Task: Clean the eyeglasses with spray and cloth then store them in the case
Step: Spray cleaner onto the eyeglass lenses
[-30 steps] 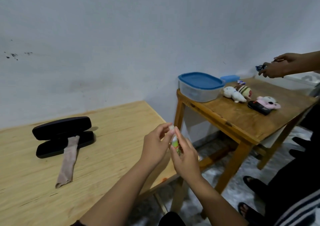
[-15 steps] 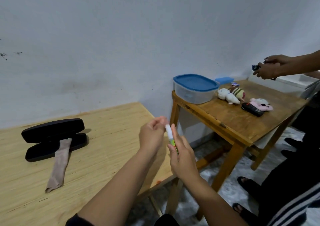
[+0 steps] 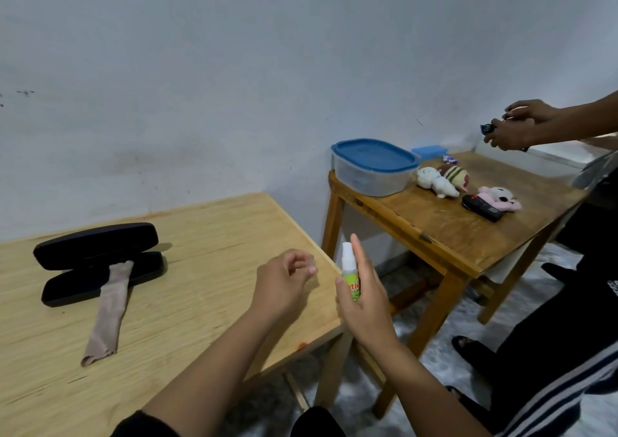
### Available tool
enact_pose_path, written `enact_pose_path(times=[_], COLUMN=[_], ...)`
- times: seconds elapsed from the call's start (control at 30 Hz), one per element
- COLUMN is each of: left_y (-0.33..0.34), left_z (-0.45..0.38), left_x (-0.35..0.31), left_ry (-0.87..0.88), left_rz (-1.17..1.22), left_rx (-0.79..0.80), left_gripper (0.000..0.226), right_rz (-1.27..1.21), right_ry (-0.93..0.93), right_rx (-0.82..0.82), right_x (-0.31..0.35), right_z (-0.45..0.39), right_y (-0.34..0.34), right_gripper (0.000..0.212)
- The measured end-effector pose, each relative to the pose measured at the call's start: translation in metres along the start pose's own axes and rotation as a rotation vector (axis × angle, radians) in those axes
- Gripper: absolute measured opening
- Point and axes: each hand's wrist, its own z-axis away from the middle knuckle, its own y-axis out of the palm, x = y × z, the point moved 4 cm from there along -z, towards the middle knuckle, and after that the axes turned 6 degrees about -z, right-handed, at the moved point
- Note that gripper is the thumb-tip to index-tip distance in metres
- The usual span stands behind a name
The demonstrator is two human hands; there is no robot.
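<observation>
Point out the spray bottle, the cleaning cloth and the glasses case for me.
spray bottle (image 3: 348,262): head view, on its white upper body above the green label.
cleaning cloth (image 3: 108,313): head view, middle of the strip lying on the table.
glasses case (image 3: 95,241): head view, on the raised lid.

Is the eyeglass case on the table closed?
No, the eyeglass case lies open, with the cloth draped over its front edge.
</observation>
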Motion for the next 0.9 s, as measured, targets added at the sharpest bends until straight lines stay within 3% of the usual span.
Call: enact_pose_path(times=[0.23, 0.67, 0.9], left_y=[0.016, 0.02, 0.019], left_z=[0.004, 0.004, 0.006], left_x=[0.02, 0.031, 0.025], left_ry=[0.014, 0.073, 0.069], left_rz=[-0.151, -0.24, -0.283], left_rx=[0.089, 0.106, 0.131], left_gripper=[0.015, 0.017, 0.039], right_rz=[-0.069, -0.052, -0.011], right_ry=[0.004, 0.0, -0.02], right_rx=[-0.028, -0.023, -0.028], right_x=[0.003, 0.002, 0.0], right_z=[-0.001, 0.0, 0.0], right_y=[-0.008, -0.003, 0.0], right_gripper=[0.066, 0.064, 0.045])
